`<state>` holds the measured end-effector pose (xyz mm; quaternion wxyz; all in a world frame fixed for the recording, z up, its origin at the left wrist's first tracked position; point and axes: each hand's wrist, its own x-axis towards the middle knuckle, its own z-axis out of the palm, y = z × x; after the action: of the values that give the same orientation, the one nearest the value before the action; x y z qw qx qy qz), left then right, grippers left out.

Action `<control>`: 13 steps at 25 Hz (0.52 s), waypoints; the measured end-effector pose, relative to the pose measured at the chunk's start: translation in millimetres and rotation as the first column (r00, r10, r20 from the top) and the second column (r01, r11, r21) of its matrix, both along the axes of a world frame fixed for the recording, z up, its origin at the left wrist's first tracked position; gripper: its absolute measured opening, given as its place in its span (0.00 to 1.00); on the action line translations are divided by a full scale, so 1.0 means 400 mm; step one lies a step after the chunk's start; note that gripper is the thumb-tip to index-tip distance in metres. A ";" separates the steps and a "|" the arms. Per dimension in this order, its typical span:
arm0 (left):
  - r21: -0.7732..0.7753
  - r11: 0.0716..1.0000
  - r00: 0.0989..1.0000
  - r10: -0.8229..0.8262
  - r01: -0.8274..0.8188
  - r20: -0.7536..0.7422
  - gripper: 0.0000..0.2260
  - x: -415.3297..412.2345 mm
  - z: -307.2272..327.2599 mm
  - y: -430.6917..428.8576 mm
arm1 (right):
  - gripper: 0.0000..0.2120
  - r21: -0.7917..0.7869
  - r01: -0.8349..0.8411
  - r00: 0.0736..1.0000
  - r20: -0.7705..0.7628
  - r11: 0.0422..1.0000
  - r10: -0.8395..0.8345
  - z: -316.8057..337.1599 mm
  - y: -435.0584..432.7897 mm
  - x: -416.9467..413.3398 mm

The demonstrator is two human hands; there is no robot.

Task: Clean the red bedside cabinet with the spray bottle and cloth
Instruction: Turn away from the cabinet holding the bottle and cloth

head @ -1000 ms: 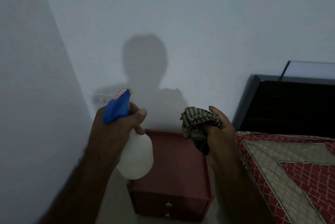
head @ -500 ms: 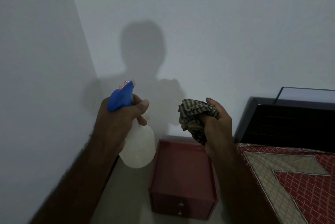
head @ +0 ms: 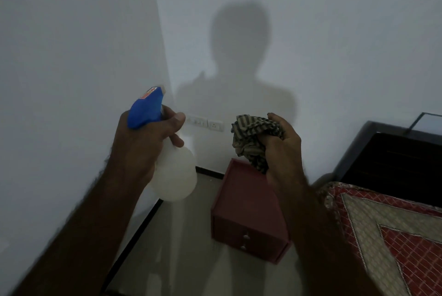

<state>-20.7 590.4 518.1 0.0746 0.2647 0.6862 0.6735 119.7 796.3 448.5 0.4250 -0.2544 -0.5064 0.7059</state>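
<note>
The red bedside cabinet [head: 248, 202] stands on the floor against the back wall, with two small knobs on its front. My left hand [head: 143, 145] grips a white spray bottle [head: 175, 176] with a blue trigger head, held up in the air left of the cabinet. My right hand [head: 284, 145] grips a crumpled striped cloth [head: 253, 140] above the cabinet's top, not touching it. My right forearm hides the cabinet's right side.
A bed with a red and beige patterned cover [head: 392, 236] lies right of the cabinet, with a dark headboard [head: 392, 159] behind it. White walls meet in a corner at the left. A wall socket [head: 215, 125] sits above the cabinet. Bare floor [head: 181, 248] lies left of the cabinet.
The view has shifted left and pulled back, so the cabinet appears further right and smaller. Both hands keep the same hold on the bottle and cloth.
</note>
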 end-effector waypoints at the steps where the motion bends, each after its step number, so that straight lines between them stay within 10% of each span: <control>1: -0.004 1.000 1.000 0.024 -0.024 0.010 0.05 0.010 -0.011 -0.028 | 0.24 -0.010 -0.019 1.000 0.013 1.000 0.019 -0.008 -0.017 -0.006; 13: -0.002 0.937 0.933 0.348 -0.349 0.096 0.05 -0.015 -0.222 -0.472 | 0.28 -0.043 -0.325 0.917 0.229 0.945 0.326 -0.223 -0.411 -0.230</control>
<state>-26.5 401.8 429.3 -0.0155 0.1072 0.7128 0.6929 27.5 631.9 359.1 0.2388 -0.2485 -0.5863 0.7331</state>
